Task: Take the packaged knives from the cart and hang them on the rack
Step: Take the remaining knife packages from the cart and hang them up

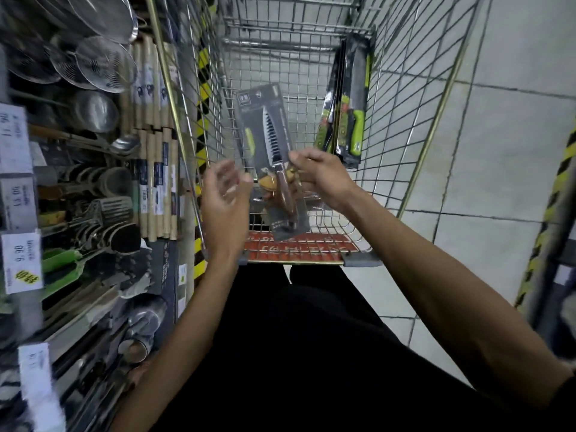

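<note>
One wire cart [414, 126] with green-handled packaged knives [346, 110] leaning on its right wall, floor mostly bare otherwise. Right hand [318, 179] pinches a brown-handled knife pack [274, 157] above the basket; left hand [224, 201] hangs beside it, fingers loosely spread, blurry.

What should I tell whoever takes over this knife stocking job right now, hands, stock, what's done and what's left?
Right hand: pinching a packaged knife with a brown handle by its edge, held above the cart.
Left hand: open and blurred, beside the pack, not gripping it.
More packaged knives with green handles lean against the cart's right wall.
The rack of kitchen tools stands to the left.
Done: one pack is lifted out.
Left: hang it on the rack, then take and hang the green-handled packs.
</note>
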